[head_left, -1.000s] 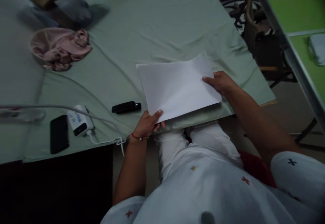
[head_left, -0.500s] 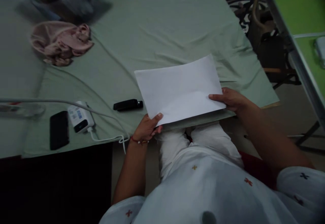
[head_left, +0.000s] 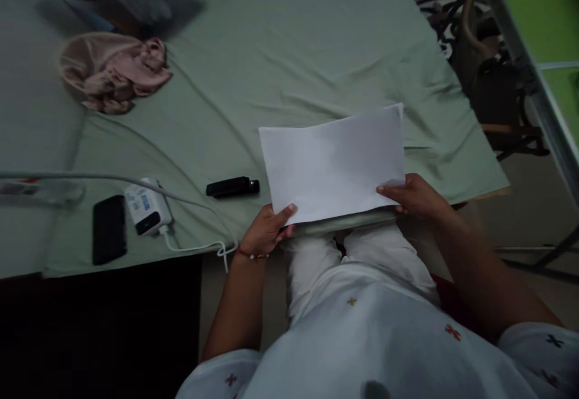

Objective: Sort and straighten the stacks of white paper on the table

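Observation:
A few sheets of white paper [head_left: 335, 166], seemingly stacked since a second edge shows at the far right corner, are held above the front of the table. My left hand [head_left: 268, 230] pinches the near left corner, thumb on top and fingers beneath. At the right side edge my right hand [head_left: 414, 197] grips the paper the same way. The sheets bend slightly, with the right far corner raised. Just left of the paper lies a black stapler [head_left: 233, 187] on the cloth.
A green cloth [head_left: 280, 61] covers the table. On the left are a black phone [head_left: 109, 230], a white plugged-in device [head_left: 148, 207] with a cable, and a crumpled pink cloth [head_left: 117, 73]. A grey cord [head_left: 90, 175] crosses there. A green table [head_left: 538, 12] stands at right.
The paper has levelled and turned slightly, its right end swinging a little nearer me. Both hands keep their hold. The whole view has shifted slightly.

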{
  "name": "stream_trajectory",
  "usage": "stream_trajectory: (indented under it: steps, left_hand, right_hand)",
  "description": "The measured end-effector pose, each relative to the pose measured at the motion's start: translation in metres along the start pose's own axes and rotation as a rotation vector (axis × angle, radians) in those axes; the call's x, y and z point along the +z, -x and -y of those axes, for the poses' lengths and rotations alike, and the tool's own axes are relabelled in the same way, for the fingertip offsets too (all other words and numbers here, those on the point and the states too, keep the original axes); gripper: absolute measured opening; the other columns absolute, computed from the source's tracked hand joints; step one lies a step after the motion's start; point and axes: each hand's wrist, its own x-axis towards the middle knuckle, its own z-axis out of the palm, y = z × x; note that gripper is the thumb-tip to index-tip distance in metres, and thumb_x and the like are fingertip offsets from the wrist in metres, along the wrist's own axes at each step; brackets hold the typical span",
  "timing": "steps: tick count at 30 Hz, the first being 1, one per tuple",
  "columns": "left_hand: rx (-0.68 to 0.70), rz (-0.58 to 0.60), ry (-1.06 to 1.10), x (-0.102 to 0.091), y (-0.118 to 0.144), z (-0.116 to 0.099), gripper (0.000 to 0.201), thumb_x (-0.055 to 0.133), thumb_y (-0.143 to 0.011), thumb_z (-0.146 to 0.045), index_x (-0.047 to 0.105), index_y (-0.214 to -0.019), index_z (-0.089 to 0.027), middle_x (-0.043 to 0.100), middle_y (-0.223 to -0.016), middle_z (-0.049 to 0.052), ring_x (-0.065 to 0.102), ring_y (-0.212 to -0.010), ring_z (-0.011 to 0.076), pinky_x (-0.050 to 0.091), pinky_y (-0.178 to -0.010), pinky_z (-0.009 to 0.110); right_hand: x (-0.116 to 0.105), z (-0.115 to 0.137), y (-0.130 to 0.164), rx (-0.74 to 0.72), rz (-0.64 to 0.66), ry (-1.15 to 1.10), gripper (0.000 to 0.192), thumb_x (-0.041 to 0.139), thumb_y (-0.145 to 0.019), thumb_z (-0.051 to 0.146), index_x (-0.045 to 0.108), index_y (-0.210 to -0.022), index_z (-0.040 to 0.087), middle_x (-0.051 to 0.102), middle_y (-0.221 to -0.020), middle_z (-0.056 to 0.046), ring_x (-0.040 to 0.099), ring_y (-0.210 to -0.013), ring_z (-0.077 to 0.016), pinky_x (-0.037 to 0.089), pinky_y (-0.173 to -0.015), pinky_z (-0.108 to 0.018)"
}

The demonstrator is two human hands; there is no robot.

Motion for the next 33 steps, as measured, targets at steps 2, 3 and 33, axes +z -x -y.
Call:
stream_trajectory:
  steps: [2,3,33]
  left_hand:
    - [0.026,-0.014,0.080,0.000,0.001,0.000,0.046,0.085,-0.067,-0.055,0.058,-0.073,-0.018,0.059,-0.051,-0.003,0.038,-0.035,0.0036,0.020,-0.032,0.015]
    - [0.046,-0.022,0.109,0.000,0.002,0.000,0.046,0.085,-0.067,-0.054,0.058,-0.074,-0.017,0.061,-0.053,-0.003,0.037,-0.036,0.0028,0.021,-0.033,0.015]
    - [0.712,-1.072,-0.621,-0.040,0.001,0.042,0.023,0.054,-0.093,-0.024,0.065,-0.112,-0.016,0.068,-0.112,0.012,0.065,-0.107,0.0228,0.055,-0.088,0.039]
  right_hand:
    - [0.001,0.002,0.000,0.003,-0.023,-0.053,0.039,0.087,-0.067,0.048,0.059,-0.059,0.022,0.052,-0.051,0.002,0.043,-0.040,-0.0097,0.034,-0.033,-0.025]
    - [0.001,0.003,0.000,0.011,-0.017,-0.095,0.040,0.089,-0.065,0.047,0.058,-0.058,0.023,0.052,-0.051,0.002,0.041,-0.039,-0.0090,0.032,-0.032,-0.024]
    - [0.051,0.047,-0.042,-0.024,0.043,-0.281,0.027,0.077,-0.082,0.015,0.055,-0.066,0.017,0.046,-0.048,0.006,0.037,-0.038,-0.0031,0.026,-0.032,-0.013]
